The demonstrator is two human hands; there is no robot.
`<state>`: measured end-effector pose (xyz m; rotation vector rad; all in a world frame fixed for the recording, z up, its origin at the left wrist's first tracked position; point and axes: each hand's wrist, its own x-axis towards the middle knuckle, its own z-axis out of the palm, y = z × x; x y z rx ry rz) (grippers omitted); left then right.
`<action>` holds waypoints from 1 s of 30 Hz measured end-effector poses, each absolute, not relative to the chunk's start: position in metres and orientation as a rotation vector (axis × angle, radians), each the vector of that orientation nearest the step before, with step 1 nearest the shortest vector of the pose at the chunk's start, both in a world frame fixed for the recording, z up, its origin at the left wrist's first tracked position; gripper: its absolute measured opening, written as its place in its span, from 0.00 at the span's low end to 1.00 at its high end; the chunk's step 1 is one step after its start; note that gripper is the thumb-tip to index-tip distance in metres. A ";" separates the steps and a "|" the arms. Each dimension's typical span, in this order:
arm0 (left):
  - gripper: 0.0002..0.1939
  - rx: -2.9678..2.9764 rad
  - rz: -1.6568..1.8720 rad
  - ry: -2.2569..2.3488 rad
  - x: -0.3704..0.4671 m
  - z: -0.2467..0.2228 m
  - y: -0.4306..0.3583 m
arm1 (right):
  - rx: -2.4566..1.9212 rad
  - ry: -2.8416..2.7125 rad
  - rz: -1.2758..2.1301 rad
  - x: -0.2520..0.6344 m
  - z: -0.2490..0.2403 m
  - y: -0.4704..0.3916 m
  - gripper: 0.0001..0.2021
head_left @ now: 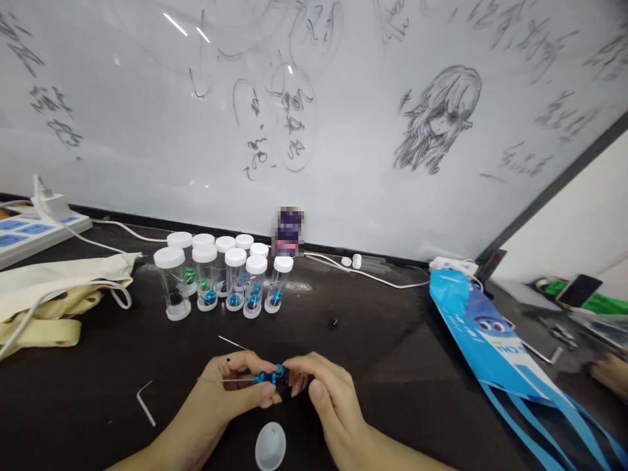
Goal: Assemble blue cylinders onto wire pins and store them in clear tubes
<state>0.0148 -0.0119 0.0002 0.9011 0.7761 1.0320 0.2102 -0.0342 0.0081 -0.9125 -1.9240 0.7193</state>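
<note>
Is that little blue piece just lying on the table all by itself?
No, the left hand holds the blue piece between its thumb and fingers.

Capped tubes (235,278) are blocking the far left; open tabletop (402,366) is running from the right hand (338,396) to the blue bag (483,337).

A marker-covered whiteboard (343,124) backs the dark, glossy table (392,353), with what seems a pale wall (574,222) at right.

Bare forearms (184,428), bare left hand (226,396) and bare right hand (338,392), slender fingers (310,369)
</note>
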 end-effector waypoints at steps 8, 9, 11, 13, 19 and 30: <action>0.09 0.915 1.035 0.776 0.015 -0.003 -0.011 | -0.890 -1.928 0.725 0.210 0.009 -0.034 0.21; 0.09 0.918 1.035 0.776 0.015 -0.003 -0.011 | -0.890 -1.931 0.724 0.210 0.009 -0.034 0.21; 0.09 0.922 1.032 0.779 0.015 -0.003 -0.010 | -0.902 -1.922 0.722 0.210 0.009 -0.034 0.21; 0.09 0.926 1.019 0.784 0.014 -0.003 -0.009 | -0.909 -1.918 0.718 0.210 0.009 -0.035 0.21; 0.09 0.917 1.013 0.783 0.013 -0.003 -0.010 | -0.907 -1.920 0.710 0.210 0.008 -0.035 0.21; 0.10 0.903 1.028 0.797 0.015 0.001 -0.011 | -0.914 -1.941 0.718 0.211 0.008 -0.036 0.21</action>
